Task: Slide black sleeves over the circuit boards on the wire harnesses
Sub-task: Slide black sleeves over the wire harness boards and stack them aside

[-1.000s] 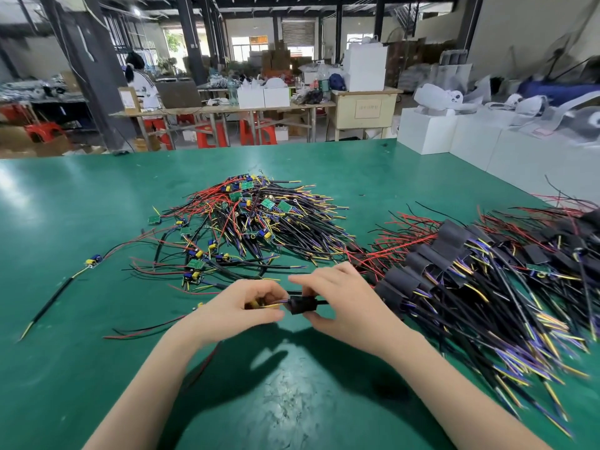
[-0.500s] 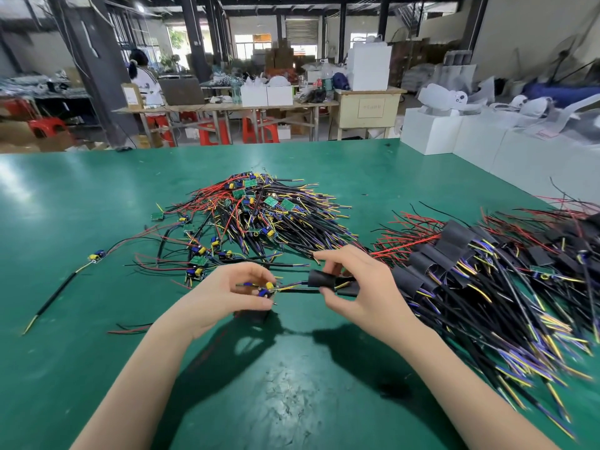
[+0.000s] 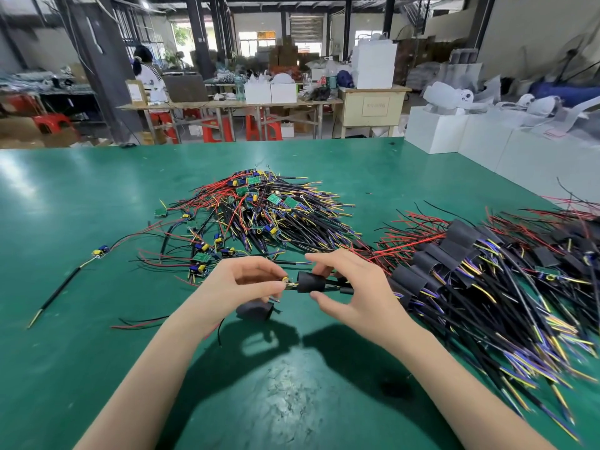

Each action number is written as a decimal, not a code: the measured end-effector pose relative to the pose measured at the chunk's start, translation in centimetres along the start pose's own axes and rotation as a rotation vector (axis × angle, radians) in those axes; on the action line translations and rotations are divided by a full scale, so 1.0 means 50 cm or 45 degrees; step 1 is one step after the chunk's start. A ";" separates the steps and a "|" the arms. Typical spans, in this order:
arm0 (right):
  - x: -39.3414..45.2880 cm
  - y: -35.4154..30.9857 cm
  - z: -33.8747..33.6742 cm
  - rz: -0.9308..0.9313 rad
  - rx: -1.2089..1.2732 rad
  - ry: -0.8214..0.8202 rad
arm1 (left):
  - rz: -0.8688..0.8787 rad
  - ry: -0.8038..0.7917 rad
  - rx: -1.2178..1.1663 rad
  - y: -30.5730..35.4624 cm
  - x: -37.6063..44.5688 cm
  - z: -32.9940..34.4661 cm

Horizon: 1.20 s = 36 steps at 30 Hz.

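Sleeve (image 3: 311, 282), black and tubular, sits on the wires of one harness, held above the green tabletop (image 3: 81, 196) between both hands. Right hand (image 3: 349, 289) pinches it, thumb below and fingers above. Left hand (image 3: 242, 285) pinches the small board end (image 3: 285, 281) just left of the sleeve's mouth; the board is not yet covered. A second loose sleeve (image 3: 255, 311) lies under the left hand.

Assessment: sleeve appears light, soft-walled and liable to flatten if squeezed hard; hold it lightly at mid-length so the mouth stays open. Board looks rigid, with small parts that may snag; grip by its edges or wires. Unsleeved pile (image 3: 256, 209) lies beyond, finished pile (image 3: 487, 271) to the right.
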State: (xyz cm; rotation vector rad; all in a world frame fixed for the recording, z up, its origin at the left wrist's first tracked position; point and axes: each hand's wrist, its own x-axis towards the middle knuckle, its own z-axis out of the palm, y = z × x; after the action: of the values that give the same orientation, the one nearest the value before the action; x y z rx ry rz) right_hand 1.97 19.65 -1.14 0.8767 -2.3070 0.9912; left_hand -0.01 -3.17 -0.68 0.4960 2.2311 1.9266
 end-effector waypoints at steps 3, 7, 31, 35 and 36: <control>0.002 -0.006 0.000 -0.016 0.009 0.006 | 0.061 -0.022 0.000 0.002 -0.001 -0.001; 0.007 -0.015 -0.004 -0.039 0.005 0.039 | 0.144 -0.029 -0.005 0.006 -0.003 -0.005; 0.018 -0.042 0.010 -0.075 0.040 0.217 | 0.289 -0.080 -0.044 0.025 -0.010 -0.005; 0.022 -0.043 0.008 -0.087 0.040 0.251 | 0.286 -0.071 -0.030 0.030 -0.012 -0.017; 0.025 -0.044 0.007 -0.107 0.013 0.242 | 0.278 -0.064 -0.050 0.029 -0.012 -0.018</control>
State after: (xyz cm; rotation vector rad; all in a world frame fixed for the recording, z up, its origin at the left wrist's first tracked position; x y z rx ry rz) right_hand 2.63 17.74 0.43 0.8385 -2.0914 1.0054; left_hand 0.46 -4.02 0.84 0.8030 2.1831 2.0288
